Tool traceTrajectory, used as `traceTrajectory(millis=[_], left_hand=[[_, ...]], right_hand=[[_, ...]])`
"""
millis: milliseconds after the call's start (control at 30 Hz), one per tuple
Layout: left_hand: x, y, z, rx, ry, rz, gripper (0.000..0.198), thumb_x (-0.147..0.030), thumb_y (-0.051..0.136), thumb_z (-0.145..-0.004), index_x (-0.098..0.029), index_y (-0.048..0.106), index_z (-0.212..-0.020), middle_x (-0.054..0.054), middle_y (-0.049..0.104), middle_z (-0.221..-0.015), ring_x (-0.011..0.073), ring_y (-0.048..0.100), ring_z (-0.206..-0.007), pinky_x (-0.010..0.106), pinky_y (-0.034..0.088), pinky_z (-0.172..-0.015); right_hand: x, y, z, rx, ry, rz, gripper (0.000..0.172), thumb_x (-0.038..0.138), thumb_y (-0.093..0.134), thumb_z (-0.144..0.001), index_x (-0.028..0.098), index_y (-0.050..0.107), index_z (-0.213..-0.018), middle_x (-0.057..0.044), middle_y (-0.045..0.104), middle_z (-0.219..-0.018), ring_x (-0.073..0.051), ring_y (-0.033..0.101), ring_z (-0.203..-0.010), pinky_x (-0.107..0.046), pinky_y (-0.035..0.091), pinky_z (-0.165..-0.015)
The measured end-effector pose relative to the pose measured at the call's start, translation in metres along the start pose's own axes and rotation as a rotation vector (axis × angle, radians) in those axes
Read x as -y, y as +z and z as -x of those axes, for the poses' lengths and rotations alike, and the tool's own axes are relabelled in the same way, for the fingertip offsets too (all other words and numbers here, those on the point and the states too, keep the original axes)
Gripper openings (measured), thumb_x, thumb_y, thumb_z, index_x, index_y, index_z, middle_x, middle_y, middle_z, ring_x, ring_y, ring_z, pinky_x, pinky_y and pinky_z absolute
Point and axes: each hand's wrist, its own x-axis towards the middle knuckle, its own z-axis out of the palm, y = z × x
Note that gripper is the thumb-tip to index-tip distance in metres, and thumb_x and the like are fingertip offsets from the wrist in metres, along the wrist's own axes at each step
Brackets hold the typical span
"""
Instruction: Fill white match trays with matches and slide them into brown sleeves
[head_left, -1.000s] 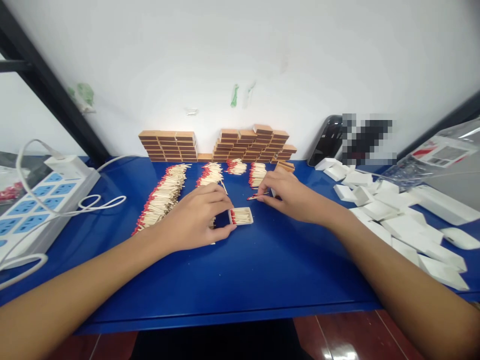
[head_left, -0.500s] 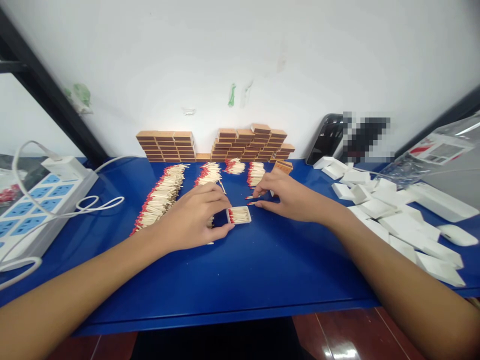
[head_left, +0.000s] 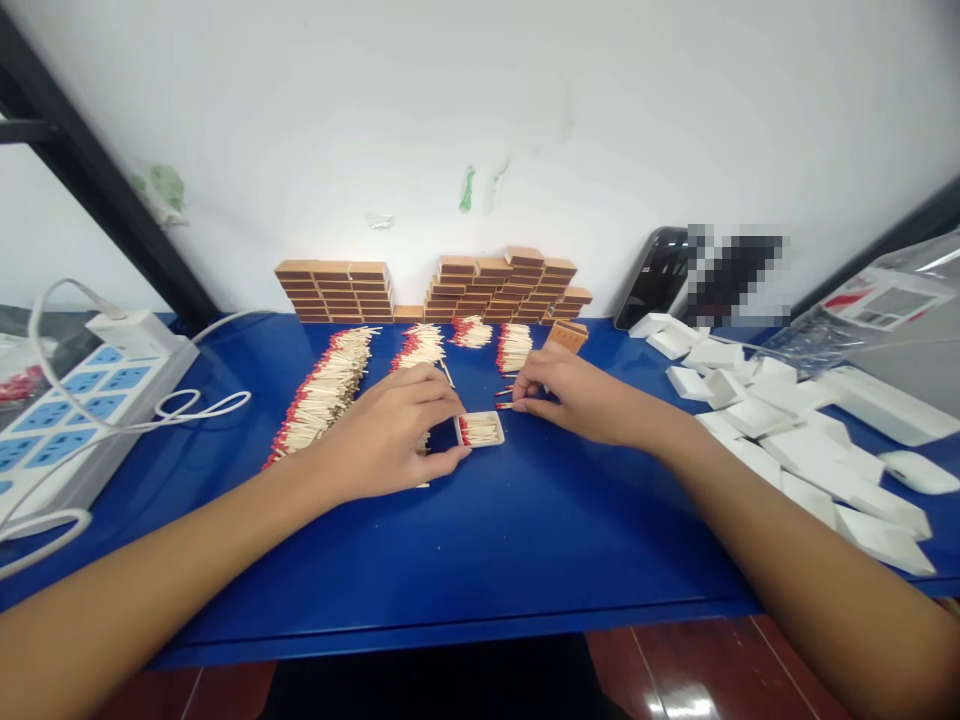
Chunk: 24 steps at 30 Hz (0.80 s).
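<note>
My left hand point(head_left: 394, 430) grips the left end of a small white matchbox tray point(head_left: 489, 444) between thumb and fingers. Red-tipped matches point(head_left: 478, 431) lie side by side inside it, heads to the left. Just right of the tray, my right hand point(head_left: 570, 395) pinches a match point(head_left: 505, 406) low over the blue table. Another match point(head_left: 502, 393) shows at its fingertips, but whether it is gripped too is unclear. Beyond that hand is a short row of matches point(head_left: 514, 347). A long row of matches point(head_left: 322, 390) and a second pile point(head_left: 420, 345) lie partly behind my left hand.
Stacked matchboxes point(head_left: 334, 292) stand along the wall, with more matchboxes point(head_left: 502, 288) right of them. One matchbox point(head_left: 568, 337) leans behind my right hand. White empty trays point(head_left: 787, 420) heap up at right, near a phone point(head_left: 652, 275). A power strip point(head_left: 90, 410) sits left.
The fingers of my right hand have drawn closer together around the match beside the tray. My left hand stays on the tray. The view has shifted slightly.
</note>
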Motion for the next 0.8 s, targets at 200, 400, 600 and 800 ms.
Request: traceTrajectory(millis=[200, 400, 600, 800], left_hand=[[0.000, 0.000, -0.001, -0.004, 0.006, -0.008, 0.020, -0.032, 0.070, -0.095, -0.018, 0.074, -0.108, 0.010, 0.074, -0.106, 0.0260, 0.065, -0.109, 0.045, 0.055, -0.101], [0.000, 0.001, -0.001, -0.004, 0.006, -0.011, 0.021, -0.032, 0.071, -0.095, -0.017, 0.075, -0.108, 0.009, 0.074, -0.106, 0.0256, 0.065, -0.108, 0.044, 0.055, -0.101], [-0.001, 0.001, -0.001, -0.001, -0.003, -0.012, 0.018, -0.031, 0.072, -0.094, -0.017, 0.075, -0.105, 0.009, 0.073, -0.106, 0.0260, 0.064, -0.108, 0.043, 0.055, -0.100], [-0.001, 0.001, -0.002, -0.003, 0.000, -0.007, 0.019, -0.031, 0.071, -0.095, -0.017, 0.075, -0.107, 0.008, 0.074, -0.106, 0.0252, 0.065, -0.106, 0.043, 0.055, -0.099]], right_hand=[[0.005, -0.003, 0.002, -0.032, -0.013, -0.036, 0.016, 0.030, 0.059, -0.101, 0.022, 0.067, -0.090, -0.010, 0.068, -0.097, -0.028, 0.056, -0.100, -0.040, 0.045, -0.084], [0.030, 0.003, 0.006, -0.071, -0.075, -0.110, 0.014, 0.033, 0.058, -0.103, 0.024, 0.067, -0.098, -0.008, 0.065, -0.102, -0.025, 0.054, -0.102, -0.038, 0.046, -0.084], [0.046, 0.016, 0.004, -0.067, -0.094, -0.135, 0.006, 0.026, 0.062, -0.101, 0.022, 0.065, -0.097, -0.007, 0.065, -0.102, -0.024, 0.055, -0.101, -0.039, 0.046, -0.089], [0.036, 0.006, 0.006, -0.074, -0.057, -0.110, 0.005, 0.027, 0.066, -0.099, 0.023, 0.067, -0.096, -0.007, 0.065, -0.101, -0.024, 0.055, -0.100, -0.037, 0.046, -0.083]])
